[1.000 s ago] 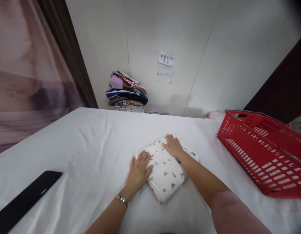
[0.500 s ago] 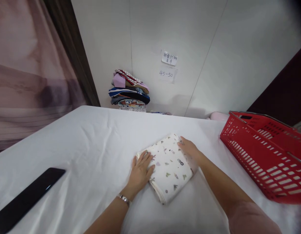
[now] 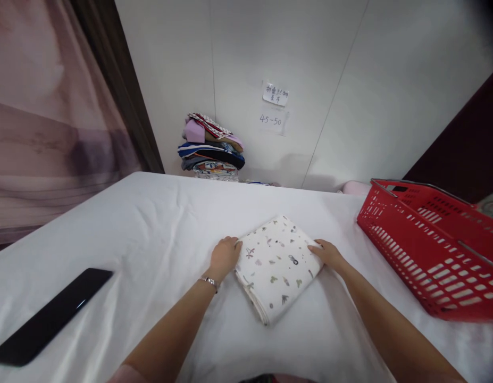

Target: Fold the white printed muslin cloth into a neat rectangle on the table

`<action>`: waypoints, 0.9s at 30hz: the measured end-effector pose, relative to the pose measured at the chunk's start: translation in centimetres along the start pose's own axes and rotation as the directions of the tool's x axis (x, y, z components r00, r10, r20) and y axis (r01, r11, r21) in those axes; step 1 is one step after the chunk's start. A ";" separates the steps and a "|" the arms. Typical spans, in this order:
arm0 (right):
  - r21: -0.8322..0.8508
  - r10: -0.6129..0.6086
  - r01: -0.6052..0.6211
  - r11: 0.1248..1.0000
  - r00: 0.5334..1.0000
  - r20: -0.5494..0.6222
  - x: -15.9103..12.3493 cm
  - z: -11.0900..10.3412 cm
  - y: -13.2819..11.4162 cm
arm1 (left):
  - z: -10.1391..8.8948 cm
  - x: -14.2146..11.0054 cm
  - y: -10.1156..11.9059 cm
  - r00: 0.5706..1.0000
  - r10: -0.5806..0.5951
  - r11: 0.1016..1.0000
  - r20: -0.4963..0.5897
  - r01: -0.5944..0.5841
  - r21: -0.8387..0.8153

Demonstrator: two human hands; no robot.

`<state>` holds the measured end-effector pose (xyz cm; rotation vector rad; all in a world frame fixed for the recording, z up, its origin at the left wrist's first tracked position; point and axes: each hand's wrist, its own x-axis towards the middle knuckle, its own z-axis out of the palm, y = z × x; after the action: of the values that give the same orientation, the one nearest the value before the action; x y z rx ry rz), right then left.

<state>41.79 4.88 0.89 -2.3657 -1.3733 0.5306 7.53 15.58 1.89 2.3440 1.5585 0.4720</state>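
A folded white cloth point(image 3: 276, 268) with a small printed pattern of leaves and shapes lies flat on the white-covered table. My left hand point(image 3: 226, 256) grips its left edge, the fingertips partly hidden at the cloth's side. At the opposite edge, my right hand point(image 3: 329, 254) holds the cloth between thumb and fingers. Layered folds show along the cloth's lower left side. A bracelet sits on my left wrist.
A red plastic basket point(image 3: 425, 250) stands on the right of the white tablecloth point(image 3: 150, 229). On the left lies a flat black object point(image 3: 50, 319). A stack of folded fabrics point(image 3: 212, 149) rises behind the table by the wall, below handwritten paper labels point(image 3: 275, 96).
My left hand has gone from lying flat on top of the cloth to gripping its left edge. My right hand has slid down along the right side to the right corner.
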 end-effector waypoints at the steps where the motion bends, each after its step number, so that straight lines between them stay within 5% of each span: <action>1: 0.020 -0.022 0.022 1.000 0.999 -0.024 0.7 -0.1 -0.1 | -0.1 -0.5 0.2 1.000 -0.023 1.000 0.005 0.023 -0.002; 9: -0.088 -0.161 0.146 0.985 0.969 -0.188 7.0 -1.1 -4.4 | 0.0 -6.9 3.2 0.976 -0.097 0.986 0.193 0.121 -0.119; 17: -0.260 -0.524 0.502 0.825 0.852 -0.019 1.5 4.3 -12.8 | 0.8 -8.2 3.7 0.993 -0.080 0.990 0.087 0.090 -0.109; 22: -0.274 -0.432 0.431 0.859 0.900 0.063 -0.2 7.6 -15.9 | 1.0 -8.4 3.7 0.995 -0.054 0.996 0.083 0.060 -0.066; 27: -0.311 -0.395 0.404 0.860 0.914 0.093 0.5 8.6 -16.0 | 1.3 -8.2 3.5 0.997 -0.022 0.999 0.073 0.025 -0.047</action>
<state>25.95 13.73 1.01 -2.2080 -2.0329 0.2269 8.00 6.62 1.18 2.2782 1.5232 0.4094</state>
